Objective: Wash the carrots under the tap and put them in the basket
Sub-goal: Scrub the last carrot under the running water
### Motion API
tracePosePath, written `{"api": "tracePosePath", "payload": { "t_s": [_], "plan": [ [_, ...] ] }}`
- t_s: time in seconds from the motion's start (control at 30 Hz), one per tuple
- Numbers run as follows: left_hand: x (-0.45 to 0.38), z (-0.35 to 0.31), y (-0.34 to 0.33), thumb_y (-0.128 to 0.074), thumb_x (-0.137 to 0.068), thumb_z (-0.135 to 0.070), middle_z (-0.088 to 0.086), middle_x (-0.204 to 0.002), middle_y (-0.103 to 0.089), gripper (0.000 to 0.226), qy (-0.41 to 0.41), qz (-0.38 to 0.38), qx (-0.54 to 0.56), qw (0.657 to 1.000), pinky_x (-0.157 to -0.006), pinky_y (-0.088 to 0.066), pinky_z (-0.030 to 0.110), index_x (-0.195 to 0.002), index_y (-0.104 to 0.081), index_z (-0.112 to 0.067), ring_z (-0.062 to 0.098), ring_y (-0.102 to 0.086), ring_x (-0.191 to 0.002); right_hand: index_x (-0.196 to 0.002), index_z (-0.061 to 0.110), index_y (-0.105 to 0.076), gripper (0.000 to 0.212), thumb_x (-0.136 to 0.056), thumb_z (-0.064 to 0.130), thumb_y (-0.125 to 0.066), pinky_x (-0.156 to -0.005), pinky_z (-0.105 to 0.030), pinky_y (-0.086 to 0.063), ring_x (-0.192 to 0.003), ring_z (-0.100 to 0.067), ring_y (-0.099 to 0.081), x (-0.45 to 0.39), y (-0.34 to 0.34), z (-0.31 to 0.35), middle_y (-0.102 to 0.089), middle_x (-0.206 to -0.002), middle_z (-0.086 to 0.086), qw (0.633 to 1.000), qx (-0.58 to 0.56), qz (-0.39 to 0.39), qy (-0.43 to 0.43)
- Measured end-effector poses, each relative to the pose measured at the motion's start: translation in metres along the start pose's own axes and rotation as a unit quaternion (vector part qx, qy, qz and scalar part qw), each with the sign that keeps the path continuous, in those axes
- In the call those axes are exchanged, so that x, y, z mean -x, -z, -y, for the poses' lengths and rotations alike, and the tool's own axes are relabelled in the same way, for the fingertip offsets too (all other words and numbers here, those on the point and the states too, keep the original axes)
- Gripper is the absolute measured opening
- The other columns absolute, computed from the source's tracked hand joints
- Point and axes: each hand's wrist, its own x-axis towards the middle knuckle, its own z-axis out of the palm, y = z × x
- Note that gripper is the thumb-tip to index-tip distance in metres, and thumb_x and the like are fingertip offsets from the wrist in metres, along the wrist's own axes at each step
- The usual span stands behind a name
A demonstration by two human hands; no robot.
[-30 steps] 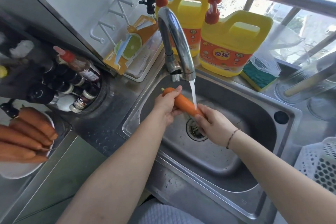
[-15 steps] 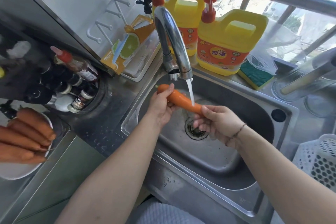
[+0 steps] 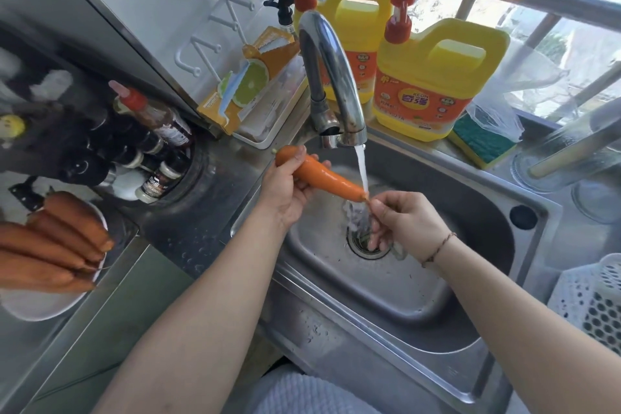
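Basket [image 3: 594,306] cut off at right edge; fingertips [image 3: 376,239] blurred by water.

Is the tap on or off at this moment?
On. A white stream of water runs from the tap spout onto the thin end of the carrot and splashes above the sink drain.

The nearer yellow detergent jug [image 3: 433,77] is showing a label with "KLON" above two large Chinese characters, "奇强". The labels on the other yellow jug [image 3: 353,27] and on the sauce bottles [image 3: 158,121] are staying too blurred for reading.
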Motion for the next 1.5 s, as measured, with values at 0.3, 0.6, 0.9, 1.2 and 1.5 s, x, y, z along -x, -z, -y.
{"api": "tracePosePath", "payload": {
  "t_s": [0.3,0.6,0.9,1.2,1.5],
  "plan": [
    [0.006,0.007,-0.009,-0.066,-0.094,-0.013,0.017,-0.103,-0.063,0.039,-0.007,-0.049,-0.003,0.999,-0.070,-0.062,0.047,-0.126,-0.043,-0.012,0.035,-0.070,-0.088,-0.086,0.011,-0.057,0.036,-0.099,0.044,-0.049,-0.065,-0.040,-0.048,-0.074,-0.034,-0.057,-0.017,-0.016,-0.004,-0.060,-0.075,-0.008,0.938,0.303,-0.149,0.073],
    [0.005,0.011,0.001,-0.071,-0.091,-0.019,0.016,-0.109,-0.062,0.059,0.035,-0.076,-0.013,0.996,-0.073,-0.062,0.049,-0.140,-0.041,-0.006,0.036,-0.070,-0.101,-0.063,0.013,-0.051,0.037,-0.098,0.024,-0.056,-0.053,-0.034,-0.042,-0.049,-0.015,-0.043,-0.026,0.002,-0.018,-0.043,-0.047,0.006,0.937,0.304,-0.105,0.136],
    [0.016,0.004,0.003,-0.059,-0.098,-0.024,0.013,-0.082,-0.065,0.020,0.126,0.031,-0.011,0.991,-0.067,-0.062,0.037,-0.099,-0.052,-0.005,0.028,-0.072,-0.073,-0.059,0.020,-0.040,0.048,-0.085,0.049,-0.068,-0.040,-0.019,-0.025,-0.040,-0.012,-0.030,-0.013,-0.001,-0.026,-0.033,-0.050,0.005,0.972,-0.084,0.176,0.135],
    [0.014,-0.007,0.011,-0.056,-0.099,-0.021,0.015,-0.084,-0.066,0.016,0.109,0.047,-0.040,0.992,-0.069,-0.063,0.039,-0.103,-0.049,-0.007,0.030,-0.073,-0.074,-0.073,0.007,-0.064,0.027,-0.097,0.011,-0.054,-0.038,-0.018,-0.037,-0.043,-0.017,-0.058,-0.006,0.011,-0.031,-0.055,-0.055,-0.007,0.984,-0.146,0.092,0.033],
    [0.012,-0.008,0.020,-0.057,-0.099,-0.019,0.013,-0.089,-0.068,0.017,0.077,0.034,-0.045,0.995,-0.074,-0.062,0.042,-0.108,-0.048,-0.008,0.030,-0.070,-0.085,-0.121,-0.001,-0.057,0.049,-0.088,-0.024,-0.030,-0.083,-0.035,-0.059,-0.104,-0.029,-0.069,-0.029,-0.002,-0.035,-0.068,-0.112,-0.018,0.907,-0.387,-0.002,-0.166]
  ]
}}
